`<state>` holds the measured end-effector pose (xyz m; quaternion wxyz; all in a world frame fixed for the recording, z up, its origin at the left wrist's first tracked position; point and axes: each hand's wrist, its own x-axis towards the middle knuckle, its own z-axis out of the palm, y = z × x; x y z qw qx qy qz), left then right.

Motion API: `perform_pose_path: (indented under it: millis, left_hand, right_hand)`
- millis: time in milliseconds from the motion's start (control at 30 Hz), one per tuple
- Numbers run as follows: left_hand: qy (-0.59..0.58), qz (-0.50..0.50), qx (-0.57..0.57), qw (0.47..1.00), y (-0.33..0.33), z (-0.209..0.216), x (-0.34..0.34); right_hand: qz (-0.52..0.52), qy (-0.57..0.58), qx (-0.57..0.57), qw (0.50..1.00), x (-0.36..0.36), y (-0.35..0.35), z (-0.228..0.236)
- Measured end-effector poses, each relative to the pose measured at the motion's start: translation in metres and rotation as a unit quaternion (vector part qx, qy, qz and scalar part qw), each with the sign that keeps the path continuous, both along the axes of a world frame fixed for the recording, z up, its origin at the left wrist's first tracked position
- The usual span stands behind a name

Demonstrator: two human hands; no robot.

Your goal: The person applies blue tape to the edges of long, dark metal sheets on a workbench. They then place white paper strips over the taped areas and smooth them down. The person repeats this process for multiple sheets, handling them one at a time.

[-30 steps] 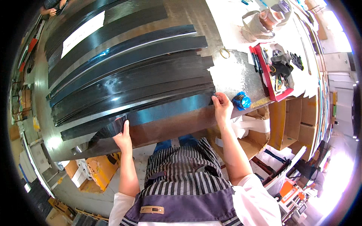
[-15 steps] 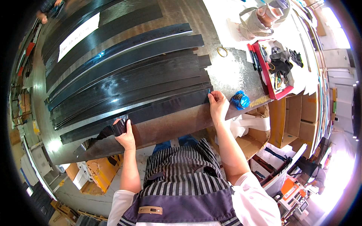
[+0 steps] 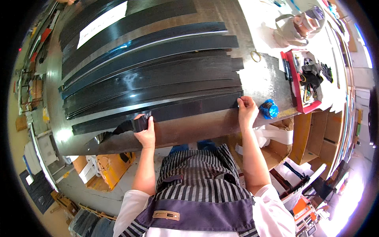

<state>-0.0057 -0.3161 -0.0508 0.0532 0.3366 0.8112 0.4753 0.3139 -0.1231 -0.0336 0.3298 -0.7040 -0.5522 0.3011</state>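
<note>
My left hand (image 3: 145, 133) is closed round a bunched piece of glossy black film (image 3: 139, 123) at the near edge of the table. A crumpled tail of the film trails leftward over the tabletop. Just behind it lies a long, flat black strip (image 3: 193, 107), the nearest of several. My right hand (image 3: 247, 112) has thumb and fingers pinched together at the right end of this strip; whether it grips the strip itself or a bit of film on it is hidden. A round blue-wrapped roll (image 3: 269, 109) sits just right of that hand.
More dark strips (image 3: 158, 75) lie stacked across the table (image 3: 59, 118), with a white paper sheet (image 3: 100, 23) at the far left. A red tray (image 3: 296, 79) of small tools stands right, near a yellow ring (image 3: 256, 56). Cardboard boxes (image 3: 108, 170) sit below the near edge.
The whole view has swung, so the table and both hands appear farther right. Both hands keep their places on the film and the strip's end. A small blue fleck at my right fingertips no longer shows.
</note>
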Motion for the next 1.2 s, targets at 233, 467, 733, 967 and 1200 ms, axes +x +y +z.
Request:
perform_pose_path:
  millis: [233,467,733,967,1200]
  left_hand:
    - [-0.016,0.002,0.01,1.0,-0.001,0.001,-0.001]
    - [0.008,-0.003,0.012,1.0,0.003,0.001,0.001]
    - [-0.024,-0.008,0.015,1.0,-0.002,-0.01,-0.002]
    - [-0.009,0.0,0.006,1.0,0.003,0.0,0.002]
    - [0.034,0.008,-0.009,0.999,0.001,-0.002,-0.001]
  right_hand:
    - [0.009,-0.003,-0.009,1.0,-0.001,-0.001,0.003]
    - [0.019,-0.028,0.004,0.999,0.002,0.0,0.002]
    - [0.218,-0.241,0.138,0.936,-0.007,0.003,0.014]
    - [0.226,-0.273,0.064,0.933,-0.025,-0.002,0.029]
    - [0.205,-0.379,0.049,0.901,-0.036,-0.009,0.033]
